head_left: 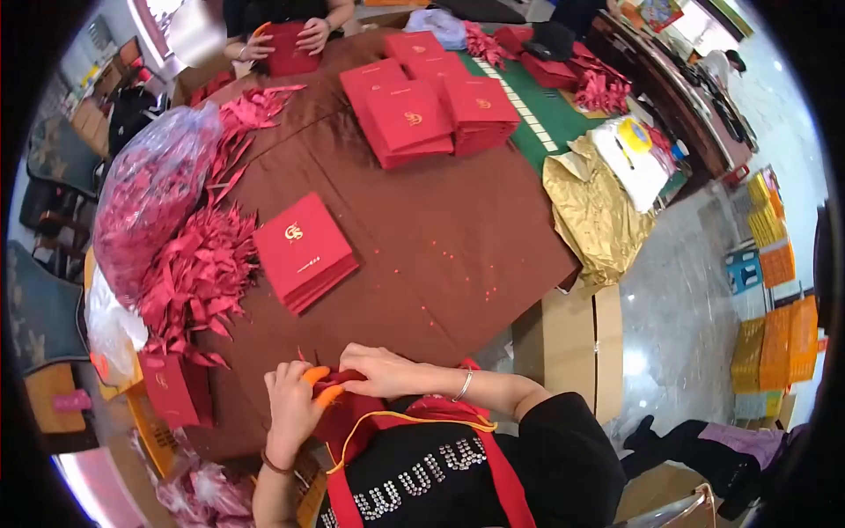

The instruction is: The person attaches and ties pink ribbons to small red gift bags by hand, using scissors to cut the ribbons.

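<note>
My left hand (295,403), with orange finger covers on its thumb and index finger, is closed on the edge of a red gift bag (346,417) held against my front. The fingers of my right hand (380,373) pinch the same edge from the other side. The hands hide most of the edge, and whether a ribbon is between the fingers cannot be made out. Beyond them on the table lies a stack of flat red gift bags (305,246) with gold print. To its left is a loose heap of red ribbons (198,273).
A clear plastic sack of ribbons (158,189) leans at the table's left edge. Taller red stacks (414,114) stand at the back. Across the table (440,211), a person's hands (312,35) hold a red piece. Gold wrapping (598,216) lies at right, above a cardboard box (568,343).
</note>
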